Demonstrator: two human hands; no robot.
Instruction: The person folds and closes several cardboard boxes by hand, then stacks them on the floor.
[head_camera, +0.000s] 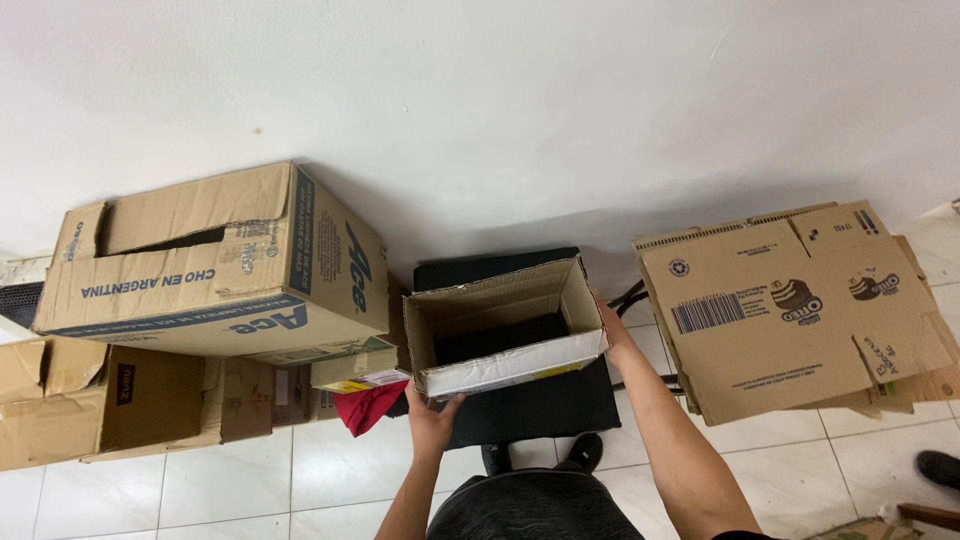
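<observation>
- I am reaching my left hand (430, 418) forward, forearm rising from the bottom edge, fingers pointing up and pressing flat (the thumb is splaying out to the right).
- I am stretching my right hand (612, 330) farther forward, arm extending long and nearly straight on a diagonal.
- I am keeping both forearms bare, well apart, converging slightly toward the front; the right fingertips are hidden.

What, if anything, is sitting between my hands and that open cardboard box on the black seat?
Nothing visible. The left hand touches the near flap of the open cardboard box, and the right hand is against its right side. The red cloth lies off to the left.
</observation>
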